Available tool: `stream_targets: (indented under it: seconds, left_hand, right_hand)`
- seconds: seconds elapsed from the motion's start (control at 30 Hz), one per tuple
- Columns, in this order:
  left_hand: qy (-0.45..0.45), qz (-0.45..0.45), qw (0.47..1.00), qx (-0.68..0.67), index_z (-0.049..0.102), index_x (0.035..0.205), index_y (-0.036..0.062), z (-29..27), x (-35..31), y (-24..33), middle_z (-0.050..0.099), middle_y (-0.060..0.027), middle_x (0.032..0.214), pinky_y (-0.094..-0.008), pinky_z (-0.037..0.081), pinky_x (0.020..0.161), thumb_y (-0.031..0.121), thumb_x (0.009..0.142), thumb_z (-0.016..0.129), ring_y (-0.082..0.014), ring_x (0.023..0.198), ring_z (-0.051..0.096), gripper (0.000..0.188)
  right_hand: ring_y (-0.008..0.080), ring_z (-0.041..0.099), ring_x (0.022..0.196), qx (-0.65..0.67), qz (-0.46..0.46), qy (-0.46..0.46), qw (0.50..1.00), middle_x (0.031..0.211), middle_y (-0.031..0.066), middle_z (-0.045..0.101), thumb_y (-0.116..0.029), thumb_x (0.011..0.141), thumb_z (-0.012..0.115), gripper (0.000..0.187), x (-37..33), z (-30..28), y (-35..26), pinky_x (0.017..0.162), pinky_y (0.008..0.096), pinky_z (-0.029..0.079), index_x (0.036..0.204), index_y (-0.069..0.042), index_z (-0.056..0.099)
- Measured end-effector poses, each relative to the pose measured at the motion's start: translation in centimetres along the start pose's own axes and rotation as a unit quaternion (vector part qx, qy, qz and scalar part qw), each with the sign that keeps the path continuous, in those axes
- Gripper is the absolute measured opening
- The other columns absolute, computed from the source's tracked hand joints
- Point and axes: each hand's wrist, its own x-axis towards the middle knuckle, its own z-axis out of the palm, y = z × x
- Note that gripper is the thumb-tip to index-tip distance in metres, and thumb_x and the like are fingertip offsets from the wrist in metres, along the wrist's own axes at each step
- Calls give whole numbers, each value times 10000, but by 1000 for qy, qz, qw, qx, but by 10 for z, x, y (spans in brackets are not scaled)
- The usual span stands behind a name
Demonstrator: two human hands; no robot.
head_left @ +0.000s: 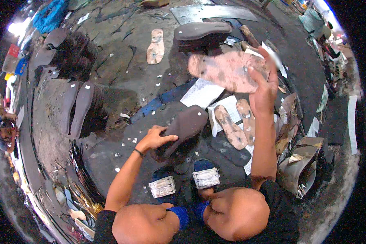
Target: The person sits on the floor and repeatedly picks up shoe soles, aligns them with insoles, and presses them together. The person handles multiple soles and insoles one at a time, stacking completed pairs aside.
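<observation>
My left hand (153, 137) grips the left side of a thick stack of dark brown shoe soles (187, 122) before my feet, its thumb lying on top. Raised at the right, my right hand (264, 87) has thumb and fingers at the edge of a large pinkish, dark-blotched piece (223, 69). This piece looks roughly sole-shaped, is partly smeared, and seems pinched there. Below it, two tan spotted insoles (231, 127) lie on white printed sheets (201, 93). Another tan insole (155, 46) lies alone on the floor farther off.
Stacks of dark soles stand at the far centre (201, 32), far left (63, 53) and left (81, 107). A rolled grey sheet (301, 171) lies right of my leg. Scraps litter the left edge. Another person (4, 126) appears at the far left.
</observation>
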Motion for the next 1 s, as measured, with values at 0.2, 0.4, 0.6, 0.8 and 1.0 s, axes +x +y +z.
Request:
stream_targets:
  seconds: [0.2, 0.4, 0.6, 0.8, 1.0]
  left_hand:
    - [436, 290, 837, 161, 528, 1455, 41, -15, -56, 104, 622, -243, 1351, -480, 440, 1101, 373, 891, 781, -405, 1295, 569, 702]
    - [241, 166, 956, -30, 547, 1413, 39, -21, -100, 95, 740, -221, 1047, -430, 568, 823, 134, 967, 667, -400, 934, 736, 471]
    - [279, 204, 910, 230, 625, 1323, 67, 51, -94, 25, 544, -219, 1432, -463, 415, 1087, 270, 863, 802, -384, 1281, 511, 533]
    - [295, 217, 916, 164, 591, 1360, 43, 69, -85, -4, 526, -211, 1479, -477, 416, 1113, 310, 776, 884, -392, 1321, 498, 705]
    - [308, 199, 930, -5, 491, 1463, 53, 71, -81, -17, 537, -175, 1489, -419, 435, 1098, 330, 722, 944, -345, 1302, 520, 911]
  right_hand:
    - [201, 626, 928, 289, 272, -46, 917, 1104, 56, 664, -117, 950, 623, 253, -44, -5, 14, 794, 340, 544, 1200, -89, 643]
    - [204, 557, 868, 41, 285, -105, 952, 997, 82, 644, -333, 1001, 645, 296, -87, -31, 108, 748, 354, 464, 1089, -50, 640]
    - [397, 665, 935, -462, -37, -119, 878, 944, 207, 676, -229, 949, 685, 310, -136, -59, 161, 866, 475, 528, 1164, -7, 704]
    - [392, 657, 867, -459, 13, -155, 874, 972, 214, 681, -174, 944, 678, 226, -121, -58, 152, 790, 453, 530, 1071, -6, 761]
    - [292, 629, 729, -475, -33, -165, 864, 836, 157, 634, -182, 967, 680, 203, -126, -60, 155, 671, 405, 507, 1045, -21, 777]
